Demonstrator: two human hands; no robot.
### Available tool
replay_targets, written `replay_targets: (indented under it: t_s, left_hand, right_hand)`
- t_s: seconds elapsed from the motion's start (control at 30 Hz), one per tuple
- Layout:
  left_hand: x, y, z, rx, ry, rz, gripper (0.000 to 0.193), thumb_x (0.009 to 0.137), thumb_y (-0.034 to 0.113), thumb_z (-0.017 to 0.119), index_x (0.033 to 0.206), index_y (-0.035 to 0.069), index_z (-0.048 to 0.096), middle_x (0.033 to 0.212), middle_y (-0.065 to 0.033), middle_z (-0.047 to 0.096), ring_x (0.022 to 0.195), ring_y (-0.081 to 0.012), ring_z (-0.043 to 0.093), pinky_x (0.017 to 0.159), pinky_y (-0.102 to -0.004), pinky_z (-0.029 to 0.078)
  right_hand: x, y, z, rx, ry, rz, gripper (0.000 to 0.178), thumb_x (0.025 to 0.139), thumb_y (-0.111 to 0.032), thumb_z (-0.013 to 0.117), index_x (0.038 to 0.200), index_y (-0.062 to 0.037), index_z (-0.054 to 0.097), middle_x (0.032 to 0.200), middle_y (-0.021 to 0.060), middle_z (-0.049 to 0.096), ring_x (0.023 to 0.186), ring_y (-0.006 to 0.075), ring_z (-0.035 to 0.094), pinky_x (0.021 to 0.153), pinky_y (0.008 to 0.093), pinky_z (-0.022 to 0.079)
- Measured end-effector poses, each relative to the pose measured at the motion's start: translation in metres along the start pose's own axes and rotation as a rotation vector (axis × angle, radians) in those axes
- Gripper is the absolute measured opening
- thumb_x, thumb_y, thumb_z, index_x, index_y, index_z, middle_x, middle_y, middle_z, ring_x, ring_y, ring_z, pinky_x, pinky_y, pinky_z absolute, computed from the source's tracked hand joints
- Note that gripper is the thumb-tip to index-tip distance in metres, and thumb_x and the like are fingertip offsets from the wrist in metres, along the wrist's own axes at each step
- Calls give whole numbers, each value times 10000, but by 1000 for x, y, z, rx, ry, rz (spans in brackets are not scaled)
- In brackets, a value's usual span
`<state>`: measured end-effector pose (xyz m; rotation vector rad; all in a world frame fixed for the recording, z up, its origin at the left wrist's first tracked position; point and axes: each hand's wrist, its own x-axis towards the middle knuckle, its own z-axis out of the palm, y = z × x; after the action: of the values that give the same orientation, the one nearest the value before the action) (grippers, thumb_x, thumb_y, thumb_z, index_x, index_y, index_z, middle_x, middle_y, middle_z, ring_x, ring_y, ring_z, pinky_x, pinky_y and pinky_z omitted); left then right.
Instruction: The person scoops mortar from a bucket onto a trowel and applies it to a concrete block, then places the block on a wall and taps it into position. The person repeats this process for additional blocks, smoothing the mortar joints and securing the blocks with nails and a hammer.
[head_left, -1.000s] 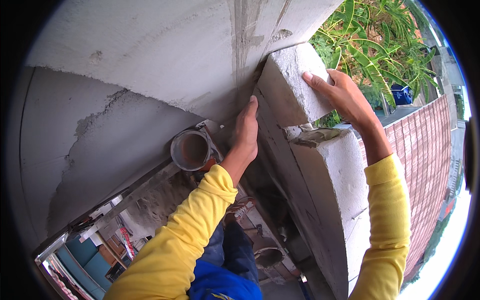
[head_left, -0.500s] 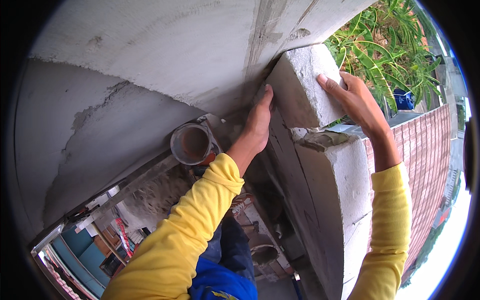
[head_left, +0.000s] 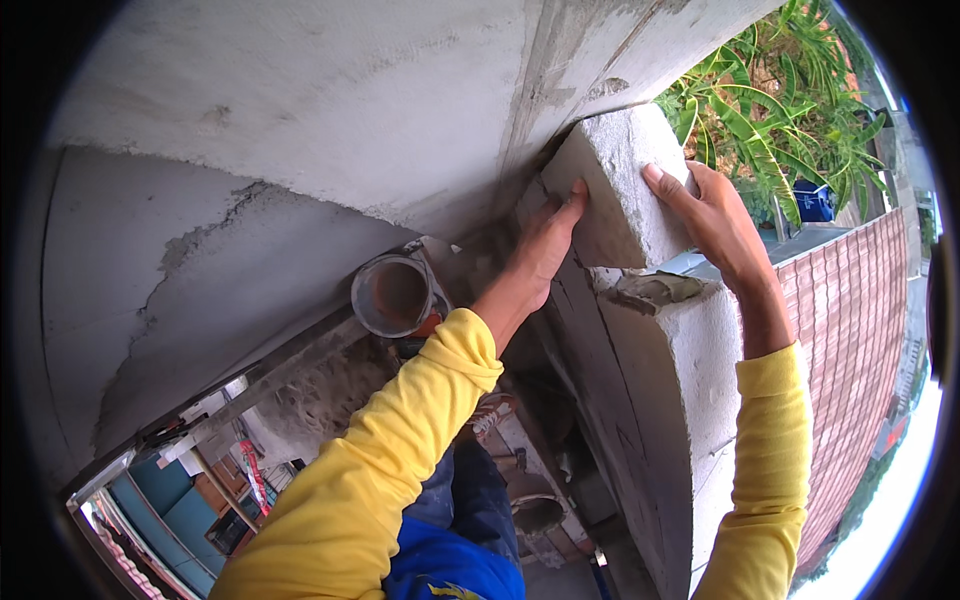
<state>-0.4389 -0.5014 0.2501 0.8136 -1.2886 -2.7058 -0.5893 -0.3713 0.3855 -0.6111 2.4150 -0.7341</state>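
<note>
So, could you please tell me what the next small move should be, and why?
I would probably nudge the held block gently toward the nearer block: they look slightly apart at their facing edges, and the left hand touches the held block's left face while the right hand grips it from the right.

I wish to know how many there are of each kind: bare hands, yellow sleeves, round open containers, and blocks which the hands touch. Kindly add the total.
Hands: 2
Yellow sleeves: 2
Round open containers: 2
Block touched by the hands: 1
Total: 7
</note>
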Motion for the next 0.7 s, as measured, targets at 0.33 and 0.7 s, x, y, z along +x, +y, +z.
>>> replay_targets:
  t_s: [0.33, 0.7]
  left_hand:
    - [-2, -3, 3, -22, 27, 30, 867, 1089, 617, 544, 1672, 5, 355, 1740, -125, 348, 1607, -228, 266, 1315, -403, 151]
    - [1, 3, 14, -27, 63, 98, 983, 1025, 738, 558, 1699, 83, 270, 1740, -87, 318, 1593, -254, 277, 1312, -451, 164]
  right_hand:
    - [0, -3, 0, -39, -1, -47, 769, 963, -661, 696, 1029, 105, 696, 875, 212, 730, 794, 276, 717, 775, 417, 553]
    - [-110, 26, -29, -182, 574, -304, 553, 936, -335, 831, 1280, 64, 662, 1122, 251, 738, 1026, 429, 719, 927, 474, 563]
